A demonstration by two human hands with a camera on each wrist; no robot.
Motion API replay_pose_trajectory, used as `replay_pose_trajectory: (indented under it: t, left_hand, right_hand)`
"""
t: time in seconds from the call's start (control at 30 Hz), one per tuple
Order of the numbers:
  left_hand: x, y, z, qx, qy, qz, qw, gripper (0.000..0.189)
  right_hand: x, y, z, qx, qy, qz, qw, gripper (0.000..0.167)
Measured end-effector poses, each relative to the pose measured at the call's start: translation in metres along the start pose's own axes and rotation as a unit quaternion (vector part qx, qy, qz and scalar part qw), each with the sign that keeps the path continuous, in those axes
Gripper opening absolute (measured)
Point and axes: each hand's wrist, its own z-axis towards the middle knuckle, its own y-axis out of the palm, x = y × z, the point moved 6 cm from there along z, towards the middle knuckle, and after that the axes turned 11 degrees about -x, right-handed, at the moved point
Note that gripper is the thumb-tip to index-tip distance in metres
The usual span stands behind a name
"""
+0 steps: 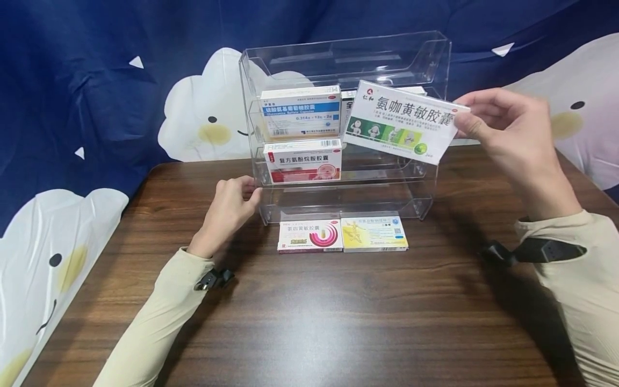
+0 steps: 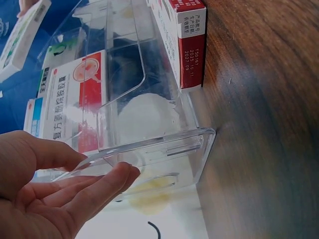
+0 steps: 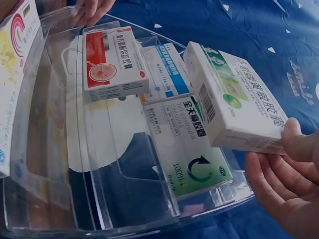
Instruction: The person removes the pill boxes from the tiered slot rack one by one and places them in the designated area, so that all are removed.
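Observation:
My right hand (image 1: 517, 137) pinches a white and green medicine box (image 1: 401, 122) by its right end, thumb in front. The box is tilted and in front of the right half of a clear tiered display rack (image 1: 348, 207). At the rack's left side, my left hand (image 1: 227, 209) holds the side panel between thumb and fingers. A blue and white medicine box (image 1: 301, 110) stands in the rack above a red and white one (image 1: 303, 162). Beside the blue one, a green and white box (image 3: 187, 144) is mostly hidden in the head view by the held box.
On the wooden table (image 1: 309, 317), a pink and white medicine box (image 1: 309, 235) and a yellow one (image 1: 374, 234) lie side by side before the rack. A dark blue curtain (image 1: 121, 32) with cloud prints hangs behind the table.

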Motion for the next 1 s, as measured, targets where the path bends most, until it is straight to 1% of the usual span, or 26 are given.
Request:
replay_pose_trajectory:
  t: [0.1,0.2,0.23,0.27,0.33,0.43,0.47,0.57,0.67,0.83,1.0]
  left_hand:
    - [-0.001,0.000,0.000,0.000,-0.001,0.000,1.0000,0.024]
    - [-0.001,0.001,0.000,-0.002,-0.003,0.000,1.0000,0.024]
    - [0.000,0.001,-0.001,-0.002,-0.004,0.000,1.0000,0.024]
    - [0.000,0.000,-0.001,-0.002,-0.005,0.001,1.0000,0.024]
    - [0.000,0.000,-0.001,-0.003,-0.006,0.002,1.0000,0.024]
    - [0.000,0.000,-0.001,-0.003,-0.007,0.004,1.0000,0.024]
    - [0.000,0.000,-0.001,-0.003,-0.007,0.003,1.0000,0.024]
    - [-0.001,0.000,-0.001,-0.003,-0.008,0.001,1.0000,0.024]
    - [0.000,0.001,-0.001,-0.004,-0.005,0.001,1.0000,0.023]
    - [0.002,0.000,0.000,-0.002,0.004,-0.002,1.0000,0.023]
    - [0.001,-0.001,0.001,0.001,0.005,0.003,1.0000,0.023]
  right_hand:
    - [0.004,-0.002,-0.002,-0.007,0.017,-0.040,0.9990,0.019]
    - [0.008,-0.003,-0.005,-0.020,0.022,-0.067,0.9973,0.019]
    - [0.010,-0.004,-0.007,-0.023,0.027,-0.083,0.9959,0.019]
    - [0.012,-0.004,-0.008,-0.028,0.029,-0.075,0.9963,0.020]
    - [0.016,-0.004,-0.011,-0.037,0.039,-0.089,0.9946,0.021]
    - [0.024,-0.004,-0.018,-0.048,0.067,-0.136,0.9873,0.024]
    - [0.026,-0.004,-0.020,-0.053,0.074,-0.141,0.9858,0.024]
    - [0.034,-0.003,-0.028,-0.064,0.098,-0.190,0.9748,0.025]
    - [0.041,-0.001,-0.039,-0.075,0.114,-0.206,0.9690,0.022]
    - [0.054,0.001,-0.058,-0.095,0.142,-0.211,0.9626,0.019]
    - [0.069,0.003,-0.075,-0.123,0.146,-0.184,0.9643,0.019]
